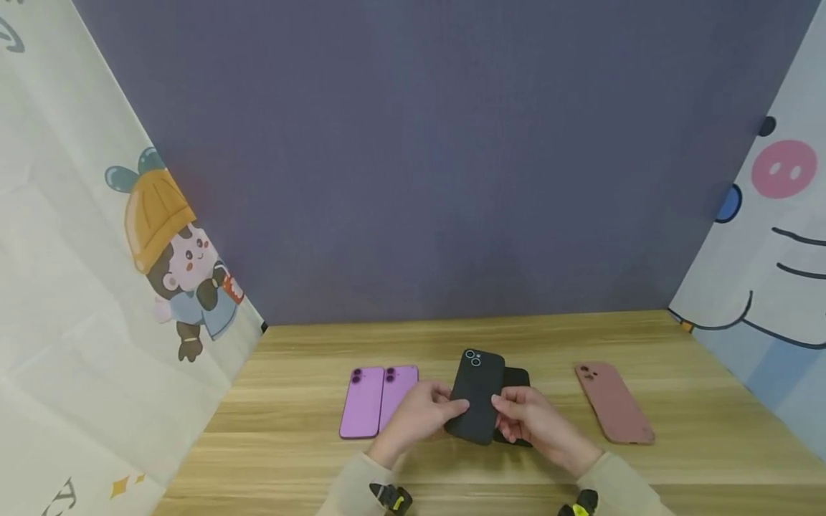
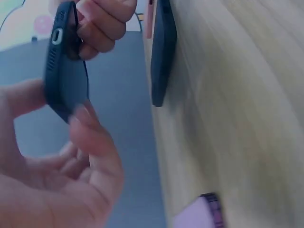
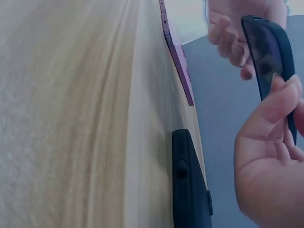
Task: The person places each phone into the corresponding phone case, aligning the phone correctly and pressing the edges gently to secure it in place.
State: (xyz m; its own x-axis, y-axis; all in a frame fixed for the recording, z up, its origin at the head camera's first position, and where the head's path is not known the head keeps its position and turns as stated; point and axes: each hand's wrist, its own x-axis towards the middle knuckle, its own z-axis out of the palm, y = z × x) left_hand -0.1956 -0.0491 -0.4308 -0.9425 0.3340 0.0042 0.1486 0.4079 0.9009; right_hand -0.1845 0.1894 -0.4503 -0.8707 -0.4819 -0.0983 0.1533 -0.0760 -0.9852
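A black smartphone [image 1: 479,390] is held tilted above the table, its back with two camera lenses facing up. My left hand [image 1: 421,414] pinches its left edge between thumb and fingers. At the right edge, my right hand [image 1: 534,424] grips it too, thumb on the back. From the left wrist view, the charging port shows on the end of the phone [image 2: 69,78], and its dark screen faces down. A second black phone [image 1: 518,378] lies on the table, partly hidden behind the held phone and right hand; its edge with a port appears in the right wrist view [image 3: 183,183].
Two purple phones, one on the left [image 1: 363,405] and one on the right [image 1: 401,387], lie side by side left of my hands. To the right lies a pink phone [image 1: 616,405]. The wooden table [image 1: 290,459] ends at a dark panel [image 1: 439,179], with printed cloths at both sides.
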